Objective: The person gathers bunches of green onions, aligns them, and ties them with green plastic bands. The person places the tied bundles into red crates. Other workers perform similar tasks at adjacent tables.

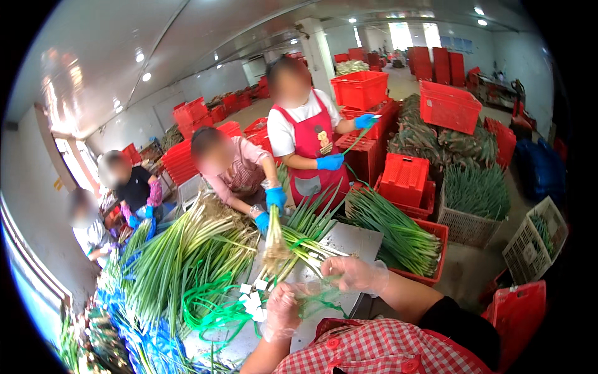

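My left hand [283, 308], in a clear plastic glove, is closed in front of my apron at the table's near edge. My right hand [355, 274], gloved the same way, is closed a little farther off to the right. A thin green tie [324, 299] stretches between them, with an end hanging down. Beside my left hand lie a tangle of green ties [208, 308] and several white tags [252, 302]. Just beyond, a co-worker's blue-gloved hands [274, 198] hold a bunch of scallions [274, 249] roots down. More scallions [305, 249] lie on the metal table [355, 240].
A large heap of scallions [177, 255] covers the table's left side, by blue sheeting [152, 340]. Another co-worker in a red apron [321, 128] stands across, holding a green strip. At right are a red crate of scallions [405, 249], a pale crate [473, 218] and stacked red crates [405, 177].
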A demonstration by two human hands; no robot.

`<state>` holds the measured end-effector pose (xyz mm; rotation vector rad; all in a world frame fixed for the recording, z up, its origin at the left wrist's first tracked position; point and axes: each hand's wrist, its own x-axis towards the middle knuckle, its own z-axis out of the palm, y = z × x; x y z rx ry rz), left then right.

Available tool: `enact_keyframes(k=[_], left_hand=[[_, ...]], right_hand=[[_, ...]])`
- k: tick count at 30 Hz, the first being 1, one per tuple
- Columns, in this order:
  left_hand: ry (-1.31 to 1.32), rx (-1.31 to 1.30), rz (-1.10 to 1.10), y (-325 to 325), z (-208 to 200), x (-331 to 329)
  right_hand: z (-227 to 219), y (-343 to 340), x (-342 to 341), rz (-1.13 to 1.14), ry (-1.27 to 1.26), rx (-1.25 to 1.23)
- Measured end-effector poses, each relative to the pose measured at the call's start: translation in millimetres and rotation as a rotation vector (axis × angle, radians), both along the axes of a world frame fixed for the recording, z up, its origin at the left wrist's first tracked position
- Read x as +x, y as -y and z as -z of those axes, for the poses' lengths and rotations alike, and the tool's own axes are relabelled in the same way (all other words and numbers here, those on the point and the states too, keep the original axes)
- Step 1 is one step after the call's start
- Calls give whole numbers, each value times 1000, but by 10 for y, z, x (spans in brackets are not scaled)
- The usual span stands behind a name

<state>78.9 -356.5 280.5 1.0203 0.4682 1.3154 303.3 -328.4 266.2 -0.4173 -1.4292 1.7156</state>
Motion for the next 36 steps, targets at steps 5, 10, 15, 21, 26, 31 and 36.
enact_keyframes(k=[5, 10, 15, 21, 26, 31, 36], left_hand=[[81, 64, 115, -56, -20, -216], [-200, 145, -16, -126, 325, -293], [-866, 530, 183, -125, 206, -319], [-486, 499, 19, -253, 211, -463], [108, 102, 369, -160, 118, -365], [201, -50, 793, -9, 286, -337], [-708, -50, 469, -162, 89, -160]], right_hand=[[-244, -91, 198, -89, 590, 486], [-270, -172, 183, 252, 276, 645], [-265, -130, -194, 220, -382, -14], [-145, -179, -147, 286, 410, 472], [-356, -76, -60, -129, 762, 499], [-113, -218, 64, 66, 266, 208], [-342, 96, 15, -110, 190, -216]])
